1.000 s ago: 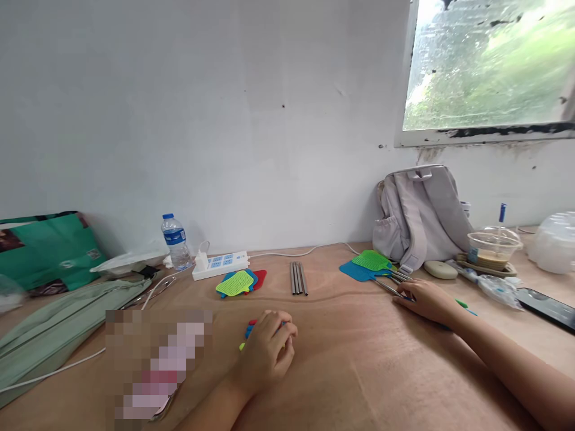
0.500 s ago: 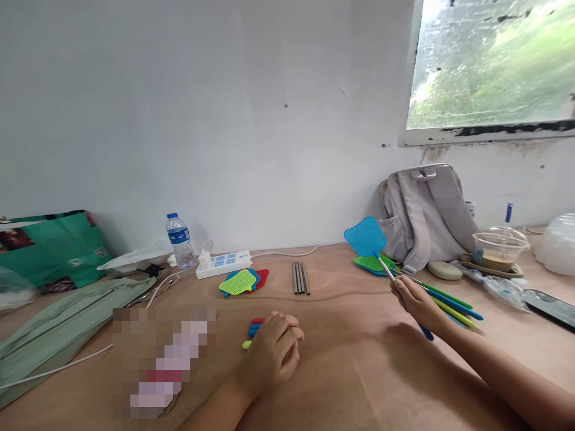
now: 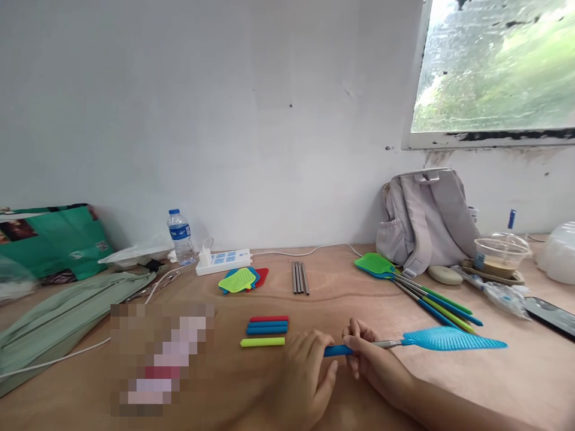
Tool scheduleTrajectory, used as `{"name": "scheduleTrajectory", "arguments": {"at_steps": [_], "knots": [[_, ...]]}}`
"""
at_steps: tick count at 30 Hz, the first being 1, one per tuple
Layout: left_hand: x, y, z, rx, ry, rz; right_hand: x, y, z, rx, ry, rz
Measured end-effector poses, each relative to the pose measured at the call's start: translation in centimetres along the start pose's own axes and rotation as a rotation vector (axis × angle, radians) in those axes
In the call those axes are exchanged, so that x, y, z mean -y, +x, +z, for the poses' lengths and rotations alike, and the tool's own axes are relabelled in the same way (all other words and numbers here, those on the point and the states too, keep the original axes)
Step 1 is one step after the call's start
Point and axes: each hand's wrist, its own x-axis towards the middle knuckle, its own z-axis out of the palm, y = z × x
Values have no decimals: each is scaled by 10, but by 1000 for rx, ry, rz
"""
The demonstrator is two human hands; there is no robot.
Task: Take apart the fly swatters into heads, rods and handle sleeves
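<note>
A blue fly swatter (image 3: 453,339) lies sideways in front of me, its head to the right. My right hand (image 3: 372,353) pinches it where the blue handle (image 3: 338,351) meets the metal rod. Around the free end of that handle curves my left hand (image 3: 308,371), thumb apart from the fingers; it touches or nearly touches the end. Loose handles lie left of it: a yellow-green handle (image 3: 263,342), two blue handles (image 3: 267,327) and a red handle (image 3: 269,319). Farther back are several metal rods (image 3: 300,278) and loose swatter heads (image 3: 240,279) in yellow-green, blue and red.
Several whole fly swatters (image 3: 431,299) lie fanned at the right, before a grey backpack (image 3: 431,218). A drink cup (image 3: 501,254) and a phone (image 3: 552,317) sit farther right. Along the left are a power strip (image 3: 224,261), a water bottle (image 3: 179,236) and a green bag (image 3: 49,242).
My right hand has brought the blue swatter from the pile to the middle and turned its head rightward. My left hand has moved right to the handle's end, uncovering the loose handles.
</note>
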Motion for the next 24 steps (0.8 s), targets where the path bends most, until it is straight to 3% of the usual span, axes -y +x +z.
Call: {"name": "scheduleTrajectory", "arguments": {"at_steps": [3, 6, 9, 13, 17, 20, 24], "knots": [[2, -2, 10, -31, 218, 104, -4, -1, 3, 56, -15, 112], [9, -3, 8, -39, 369, 235, -2, 1, -2, 130, -194, 184], [15, 0, -2, 38, 404, 332, 2, 2, -8, 199, -291, 212], [19, 4, -8, 98, 383, 367, 2, 4, -10, 257, -203, 255], [14, 4, -8, 196, 212, 249, 3, 8, -11, 228, -168, 303], [7, 6, -12, 272, -36, 14, 5, 13, -11, 253, -99, 383], [0, 8, -10, 279, -391, -227, 7, 21, -16, 299, -19, 501]]}}
